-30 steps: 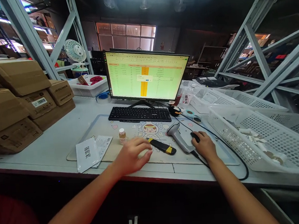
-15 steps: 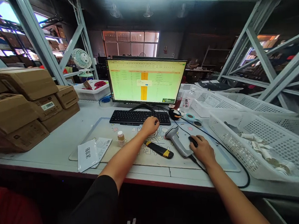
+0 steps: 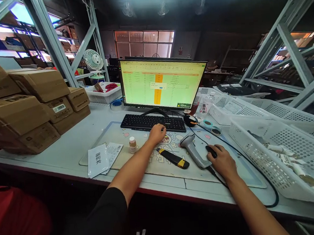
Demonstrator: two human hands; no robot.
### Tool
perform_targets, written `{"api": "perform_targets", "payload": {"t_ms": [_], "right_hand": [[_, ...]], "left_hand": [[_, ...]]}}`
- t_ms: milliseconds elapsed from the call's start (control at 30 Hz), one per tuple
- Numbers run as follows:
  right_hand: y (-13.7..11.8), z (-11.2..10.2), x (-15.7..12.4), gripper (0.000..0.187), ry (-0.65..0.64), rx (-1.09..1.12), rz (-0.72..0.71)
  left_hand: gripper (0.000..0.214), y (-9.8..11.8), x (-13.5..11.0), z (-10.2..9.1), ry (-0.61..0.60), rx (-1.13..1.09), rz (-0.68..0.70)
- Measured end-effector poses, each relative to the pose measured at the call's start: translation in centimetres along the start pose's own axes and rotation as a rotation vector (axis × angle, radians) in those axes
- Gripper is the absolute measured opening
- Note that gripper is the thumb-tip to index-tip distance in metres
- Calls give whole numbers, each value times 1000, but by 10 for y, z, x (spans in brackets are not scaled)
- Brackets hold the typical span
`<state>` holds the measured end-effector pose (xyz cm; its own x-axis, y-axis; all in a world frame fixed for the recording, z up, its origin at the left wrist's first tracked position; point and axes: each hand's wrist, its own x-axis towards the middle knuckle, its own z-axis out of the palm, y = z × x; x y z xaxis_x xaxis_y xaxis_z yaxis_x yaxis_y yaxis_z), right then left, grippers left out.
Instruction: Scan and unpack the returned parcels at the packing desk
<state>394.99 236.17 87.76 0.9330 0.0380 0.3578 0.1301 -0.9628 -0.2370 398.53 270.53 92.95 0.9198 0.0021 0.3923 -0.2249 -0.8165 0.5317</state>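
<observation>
And here's the left hand (image 3: 157, 133), centre frame, over the front edge of the black keyboard (image 3: 137, 121), fingers curled, though whether they press a key I cannot tell! Over to right of centre: the right hand (image 3: 224, 163) lies on the black mouse (image 3: 210, 150), fingers closed around it. Just beside the mouse, the grey scanner (image 3: 195, 154) lies on the printed mat (image 3: 155, 169), and next to that, a black-and-yellow cutter (image 3: 173, 158). A small white-capped bottle (image 3: 132, 145) stands upright near the left forearm, white packets (image 3: 97, 161) to its left. Above the keyboard, the monitor (image 3: 141, 84) glows green, a small pop-up showing mid-screen. Cardboard boxes (image 3: 41, 84) crowd the bench (image 3: 97, 114) at frame left.
</observation>
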Motion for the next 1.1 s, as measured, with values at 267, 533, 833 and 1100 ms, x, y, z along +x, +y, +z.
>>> {"api": "perform_targets", "payload": {"t_ms": [267, 533, 833, 1100], "right_hand": [[-1, -1, 0, 46, -12, -31, 21], [-7, -5, -1, 44, -27, -64, 96], [-15, -15, -2, 46, -65, -61, 122], [-21, -21, -3, 46, -100, -65, 126]], "left_hand": [[20, 3, -4, 3, -31, 5, -4], [22, 1, -8, 4, -62, 14, -15], [23, 0, -9, 4, -77, 54, -16], [25, 7, -6, 1, -116, 153, 30]]}}
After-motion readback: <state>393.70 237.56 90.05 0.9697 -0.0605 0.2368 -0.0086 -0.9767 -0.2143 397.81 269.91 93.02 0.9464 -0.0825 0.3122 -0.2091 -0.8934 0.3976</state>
